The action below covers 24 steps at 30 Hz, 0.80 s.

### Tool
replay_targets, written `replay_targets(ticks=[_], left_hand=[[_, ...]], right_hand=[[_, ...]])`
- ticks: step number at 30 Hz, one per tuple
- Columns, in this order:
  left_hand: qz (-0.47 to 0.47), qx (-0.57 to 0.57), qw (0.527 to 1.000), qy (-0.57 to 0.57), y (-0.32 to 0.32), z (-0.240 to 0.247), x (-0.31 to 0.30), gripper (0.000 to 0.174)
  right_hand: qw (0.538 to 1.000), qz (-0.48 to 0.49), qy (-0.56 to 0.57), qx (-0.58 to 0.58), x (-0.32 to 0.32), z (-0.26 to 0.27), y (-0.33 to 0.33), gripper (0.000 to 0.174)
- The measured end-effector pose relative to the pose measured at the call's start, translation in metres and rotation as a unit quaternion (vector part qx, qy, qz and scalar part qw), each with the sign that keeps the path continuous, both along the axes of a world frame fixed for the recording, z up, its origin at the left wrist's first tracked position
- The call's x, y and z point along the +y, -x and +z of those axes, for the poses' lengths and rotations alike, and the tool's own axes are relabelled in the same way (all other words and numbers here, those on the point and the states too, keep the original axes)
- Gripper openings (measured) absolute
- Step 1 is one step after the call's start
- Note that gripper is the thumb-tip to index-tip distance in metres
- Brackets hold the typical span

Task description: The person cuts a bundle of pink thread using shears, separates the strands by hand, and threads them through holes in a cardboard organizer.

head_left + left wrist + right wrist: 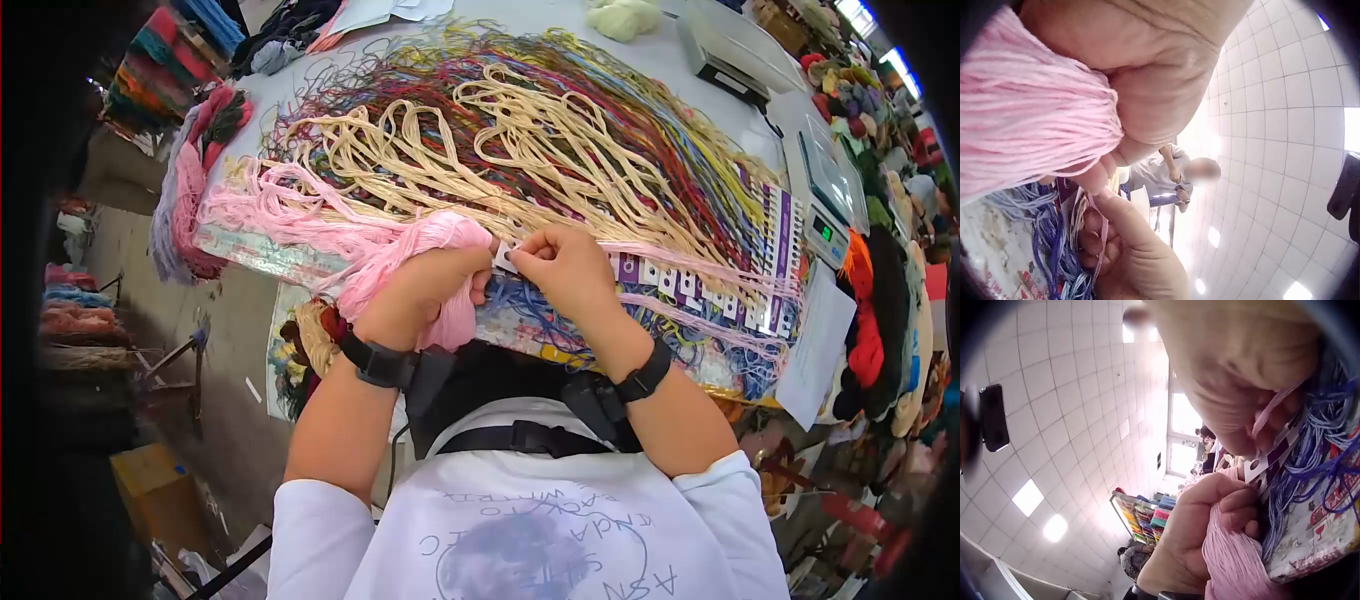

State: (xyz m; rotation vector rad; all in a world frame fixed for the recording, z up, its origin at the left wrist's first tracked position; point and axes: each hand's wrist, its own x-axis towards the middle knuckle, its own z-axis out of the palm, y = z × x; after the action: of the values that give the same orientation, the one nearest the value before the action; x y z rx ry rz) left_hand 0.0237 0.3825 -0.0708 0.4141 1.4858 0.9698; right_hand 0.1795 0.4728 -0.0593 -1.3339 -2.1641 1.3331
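A thick hank of pale pink thread (375,272) hangs over my left hand (445,275), whose fingers curl round it. At the left fingertips is a white card with punched holes (1256,467). My right hand (572,268) pinches a thin pink strand (1271,411) close to that card, its fingertips near the left ones. More pink strands (700,262) run to the right along a row of purple and white punched cards (655,275). Blue thread (1047,240) lies under both hands at the table's front edge.
Cream skeins (560,130) lie looped over a wide spread of multicoloured threads (690,150). Scales (828,235) and a paper sheet (815,345) are at the right. Pink and grey hanks (190,190) hang off the left edge. Another person (1169,172) is in the background.
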Motion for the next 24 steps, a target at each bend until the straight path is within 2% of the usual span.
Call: replay_targets(ticks=[5, 7, 8, 10, 11, 13, 14, 15, 17, 18, 20, 21, 23, 24], left_hand=[[-0.014, -0.03, 0.996, -0.082, -0.002, 0.001, -0.005, 0.016], [-0.018, -0.023, 0.997, -0.072, -0.001, -0.003, -0.004, 0.018], [-0.022, -0.017, 0.998, -0.062, -0.002, -0.005, -0.004, 0.02], [-0.002, -0.016, 0.998, -0.06, -0.01, -0.003, -0.005, 0.02], [0.014, -0.012, 0.998, -0.06, -0.013, 0.0, -0.005, 0.02], [0.044, 0.014, 0.996, -0.074, -0.011, 0.004, -0.005, 0.02], [0.075, 0.039, 0.993, -0.083, -0.01, 0.007, -0.005, 0.019], [0.076, 0.039, 0.993, -0.085, -0.001, 0.011, -0.008, 0.019], [0.253, 0.06, 0.957, -0.126, 0.035, 0.02, -0.016, 0.017], [0.251, 0.061, 0.958, -0.125, 0.055, 0.02, -0.022, 0.017], [0.275, -0.171, 0.93, -0.176, 0.088, 0.022, -0.032, 0.021], [0.276, -0.168, 0.93, -0.177, 0.086, 0.026, -0.031, 0.021], [0.273, -0.145, 0.93, -0.197, 0.075, 0.036, -0.025, 0.024], [0.273, -0.145, 0.93, -0.197, 0.067, 0.039, -0.024, 0.024]], right_hand=[[0.996, -0.016, -0.091, -0.018, -0.017, -0.001, 0.0, 0.015], [0.97, 0.016, -0.226, 0.086, -0.027, -0.01, -0.005, 0.012], [0.97, 0.018, -0.225, 0.086, -0.026, -0.014, -0.008, 0.012], [0.971, 0.056, -0.141, 0.184, -0.023, -0.021, -0.019, 0.01], [0.971, 0.056, -0.142, 0.183, -0.021, -0.023, -0.021, 0.01], [0.983, 0.041, -0.074, 0.162, -0.015, -0.017, -0.018, 0.015], [0.991, 0.039, -0.064, 0.114, -0.013, -0.011, -0.02, 0.023], [0.99, 0.04, -0.065, 0.114, -0.011, -0.009, -0.021, 0.023], [0.982, 0.093, -0.152, 0.065, -0.008, -0.007, -0.024, 0.026], [0.982, 0.09, -0.151, 0.066, -0.01, -0.006, -0.025, 0.026], [0.951, 0.106, -0.287, 0.033, -0.013, -0.005, -0.02, 0.019], [0.951, 0.107, -0.287, 0.037, -0.014, 0.001, -0.017, 0.019], [0.918, 0.169, -0.315, -0.17, -0.018, 0.013, -0.014, 0.011], [0.918, 0.168, -0.315, -0.17, -0.017, 0.013, -0.013, 0.011]])
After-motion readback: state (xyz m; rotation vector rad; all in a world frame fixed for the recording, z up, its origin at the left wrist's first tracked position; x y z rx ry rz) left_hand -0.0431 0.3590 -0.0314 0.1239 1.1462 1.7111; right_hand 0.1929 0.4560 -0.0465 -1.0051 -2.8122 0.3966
